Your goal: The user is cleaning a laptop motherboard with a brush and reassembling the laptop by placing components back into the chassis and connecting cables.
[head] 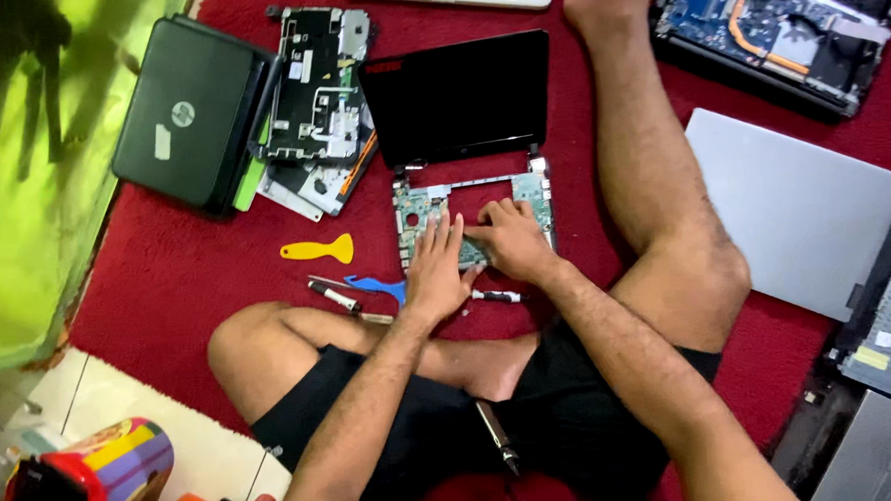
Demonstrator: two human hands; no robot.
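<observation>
Both hands lie flat, fingers spread, gripping nothing: the left hand (436, 266) and right hand (510, 240) press on the opened laptop (418, 204). Left of that laptop lies a yellow pry tool (317, 250).

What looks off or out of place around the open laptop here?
The small laptop has its keyboard deck stripped off, so both hands (left hand, right hand) press on the bare green board. A screwdriver lies loose on the person's lap instead of with the tools on the red carpet.

Both hands (476, 254) on open laptop base (419, 207); pry tool (317, 250) & screwdriver (333, 296) to its left.
</observation>
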